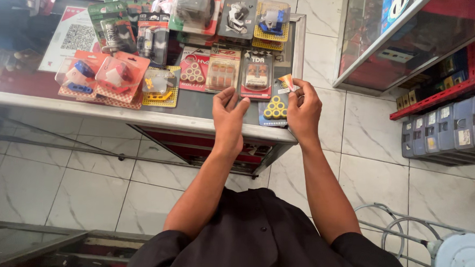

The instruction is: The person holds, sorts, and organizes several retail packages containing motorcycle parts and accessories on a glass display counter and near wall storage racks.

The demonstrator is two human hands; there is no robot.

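Dark sleeves and two bare forearms fill the bottom of the view, reaching up from the person's chest toward the near edge of the worktop [141, 115].

The right hand [303, 111] pinches the top corner of a blister pack of yellow rollers [274, 107] between thumb and fingertips, fingers curled narrow around the card edge. That grip at the corner lets the pack lie flat while it is steered, its lower part resting on the glass near the front right corner of the worktop. The left hand [229, 119] holds nothing: its fingers are loosely spread and slightly bent, hovering just beside the pack on its left, palm toward the glass, placed as if to steady or align.

Beyond the hands the other packs sit in rows with their faces up, so each can be read at a glance: a dark-carded pack [257, 75] touching the held one's top edge, then an orange roller pack [222, 70], a red pack of pale rollers [193, 70], a yellow-backed pack [161, 86] and two orange-carded clear blisters [102, 77]. Further back lie green-carded packs [119, 21]. A red shelf of boxes [451, 90] stands well apart on the right.
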